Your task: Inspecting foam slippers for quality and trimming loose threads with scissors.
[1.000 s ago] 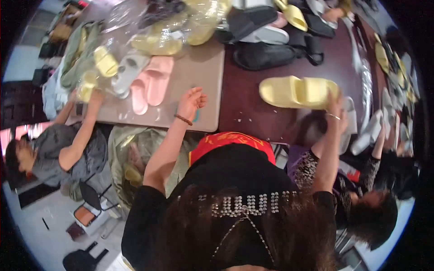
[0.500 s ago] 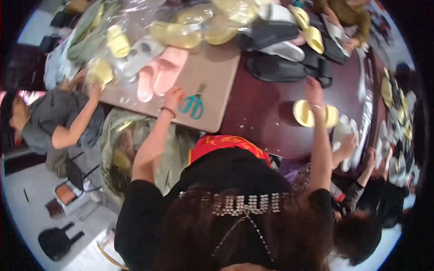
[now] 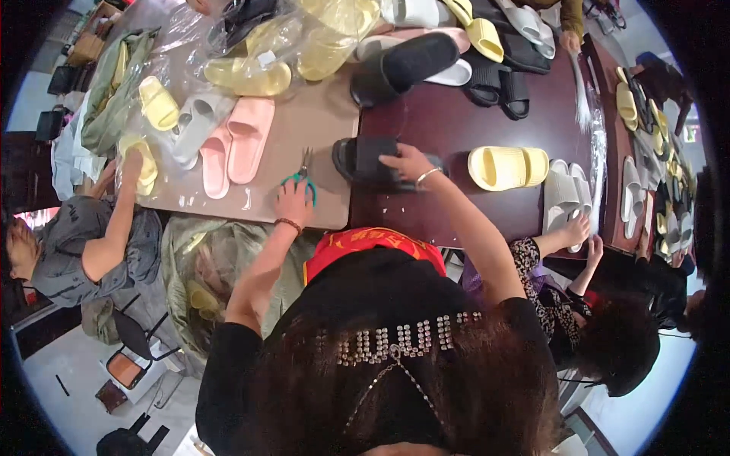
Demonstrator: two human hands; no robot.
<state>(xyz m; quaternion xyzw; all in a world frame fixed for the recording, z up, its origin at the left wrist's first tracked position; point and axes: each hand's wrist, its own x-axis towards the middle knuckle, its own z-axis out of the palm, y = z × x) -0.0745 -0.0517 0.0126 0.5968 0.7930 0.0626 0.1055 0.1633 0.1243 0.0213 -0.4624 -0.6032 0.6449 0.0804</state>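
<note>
My left hand [image 3: 293, 205] is closed over the handles of a pair of teal scissors [image 3: 311, 187], whose blades point away from me on the beige tabletop. My right hand [image 3: 411, 166] grips black slippers [image 3: 366, 157] at the strap, with thumb and fingers around its edge. These lie sideways across the seam between the beige and dark red tabletops. Pink slippers [image 3: 252, 140] lie left of the scissors. To the right of my right hand is a yellow pair of slippers [image 3: 503, 167].
Bagged yellow slippers [image 3: 249, 74] and a large black slipper [image 3: 411, 67] cover the far side. At left, another person's hand [image 3: 134, 165] touches a yellow slipper. On the right, a co-worker's hand [image 3: 574, 230] is at grey slippers [image 3: 561, 199]. A greenish sack [image 3: 182, 277] stands below the table.
My right hand has gone from above the yellow slippers to the black ones, which are now nearer and further left. My left hand has come down onto the scissors. The view has shifted.
</note>
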